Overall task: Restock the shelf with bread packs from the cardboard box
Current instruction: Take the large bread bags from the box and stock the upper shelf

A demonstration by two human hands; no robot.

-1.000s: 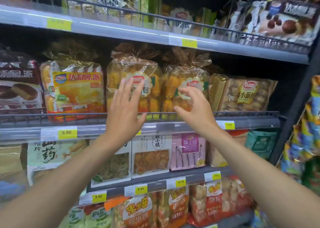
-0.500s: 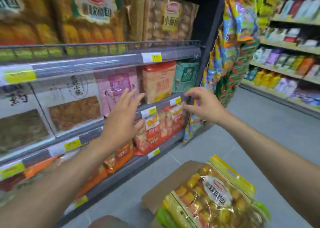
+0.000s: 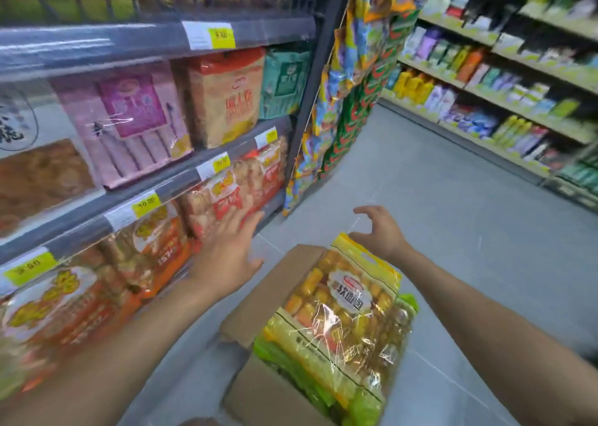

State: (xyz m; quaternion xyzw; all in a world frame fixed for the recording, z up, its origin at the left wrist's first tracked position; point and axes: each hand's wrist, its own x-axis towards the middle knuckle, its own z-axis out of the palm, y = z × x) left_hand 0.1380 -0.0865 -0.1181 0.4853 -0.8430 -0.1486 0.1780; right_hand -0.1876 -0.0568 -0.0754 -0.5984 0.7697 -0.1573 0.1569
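Both hands hover empty over the box (image 3: 259,299): left hand (image 3: 228,251) flat, right hand (image 3: 378,231) spread above the bread pack (image 3: 343,322).

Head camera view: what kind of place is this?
Most likely a supermarket or convenience store aisle: tiered shelves full of packaged snacks, yellow price tags on the shelf edges, and a cardboard box of bread packs on the floor.

"10.00" on a yellow price tag (image 3: 146,203)

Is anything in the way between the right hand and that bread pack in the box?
Nothing visible. The right hand hovers open at the top edge of the bread pack, which stands uppermost in the open cardboard box.
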